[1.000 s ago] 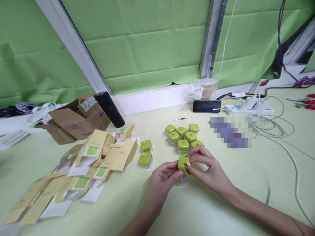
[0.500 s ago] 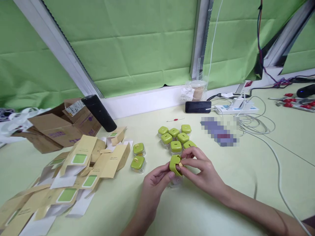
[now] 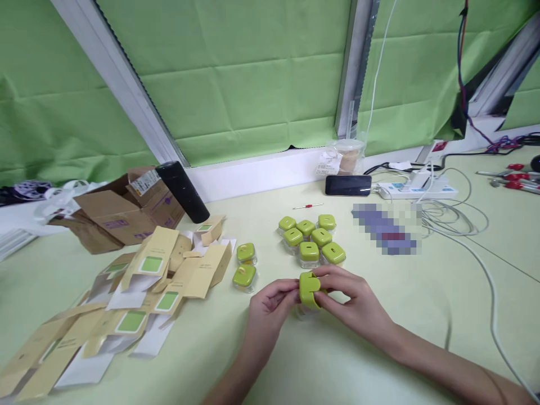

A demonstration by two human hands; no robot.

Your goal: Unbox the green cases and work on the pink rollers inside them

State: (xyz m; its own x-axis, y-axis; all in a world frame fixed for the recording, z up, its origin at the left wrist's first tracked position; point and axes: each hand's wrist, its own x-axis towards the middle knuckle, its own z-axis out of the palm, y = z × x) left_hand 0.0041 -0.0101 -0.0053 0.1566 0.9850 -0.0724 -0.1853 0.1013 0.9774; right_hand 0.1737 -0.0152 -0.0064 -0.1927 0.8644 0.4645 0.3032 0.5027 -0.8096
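Observation:
Between my hands is a green square lid [image 3: 309, 297], tilted on its side, with a rounded tab showing on its face. Below it, partly covered, a clear jar base [image 3: 307, 312] rests on the table. My left hand [image 3: 270, 309] pinches the lid's left edge with thumb and fingertips. At the opposite edge, my right hand [image 3: 356, 301] grips it, thumb low and fingers over the top. Just beyond stand several small clear jars with slotted green lids [image 3: 309, 251]. Two similar jars [image 3: 244, 277] at the left carry a small yellowish piece on their lids.
Flattened kraft cartons [image 3: 206, 273] cover the left side, with an open brown box [image 3: 126, 211] and a black cylinder [image 3: 183, 191] behind. A thin red-handled tool [image 3: 308, 206], a phone [image 3: 348, 185], a power strip [image 3: 417, 190] and loose cables [image 3: 455, 216] lie farther back.
The small yellow piece at my right fingertips is no longer visible. My right fingers have closed in on the lid's edge. The whole view has shifted slightly.

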